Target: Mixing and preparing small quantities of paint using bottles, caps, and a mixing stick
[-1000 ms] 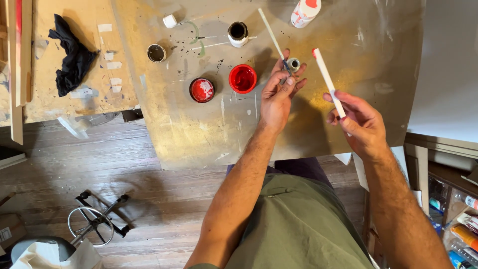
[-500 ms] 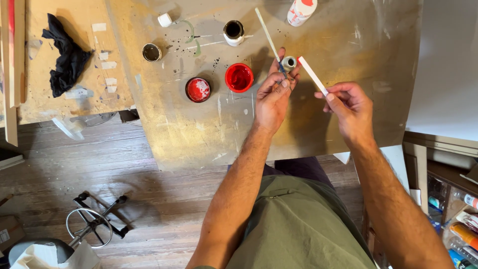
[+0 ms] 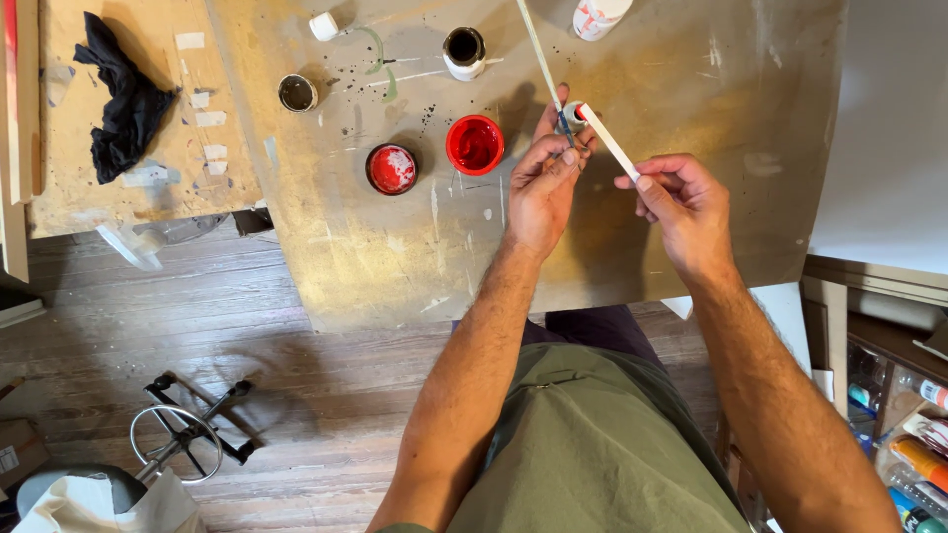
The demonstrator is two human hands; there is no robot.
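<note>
My left hand [image 3: 545, 180] holds a small grey jar [image 3: 571, 114] together with a thin pale stick [image 3: 539, 47] that points away over the table. My right hand [image 3: 681, 197] pinches a flat white stick [image 3: 608, 141] whose red-tipped end touches the jar's mouth. Both hands hover above a paint-stained brown table [image 3: 691, 79]. Just left of my left hand sit an open red paint pot [image 3: 475, 144] and its red lid [image 3: 392, 169].
A dark-filled white jar [image 3: 464, 50], a small grey tin [image 3: 297, 93], a white cap [image 3: 323, 26] and a white bottle [image 3: 598, 16] stand farther back. A black cloth [image 3: 125, 94] lies on the left board. A stool base [image 3: 188, 434] stands on the wood floor; shelves with paint tubes [image 3: 908, 434] at right.
My right hand has swung the white stick left and down until its red tip meets the jar in my left hand. The view has shifted slightly.
</note>
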